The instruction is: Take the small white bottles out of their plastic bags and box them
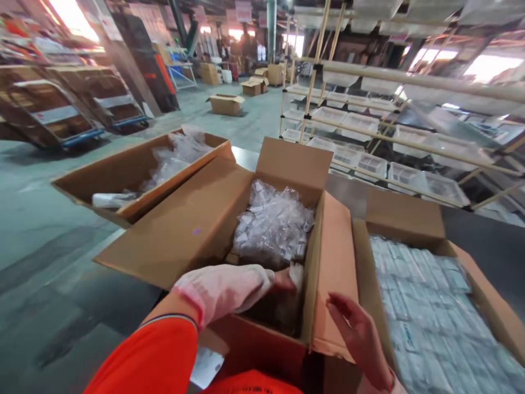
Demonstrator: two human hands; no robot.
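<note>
My left hand [284, 279], in a white glove-like cover with bare fingers, reaches down into the middle cardboard box [318, 257]. Its fingers close on a clear plastic bag [296, 274] by the box's right inner wall; the bag's contents are hard to make out. Behind it in the same box lies a heap of small white pieces in clear plastic bags [273, 221]. Outside the right flap [334, 268], my right hand [359, 331] hovers with thumb and fingers apart, holding nothing.
To the right stands a carton [361, 273] with rows of bagged pale packs [426, 312]. A long carton [102, 164] with plastic bags lies at the left. Beyond are a rack of clear bins [369, 131], loaded trolleys [53, 112] and an open box [225, 105] on the floor.
</note>
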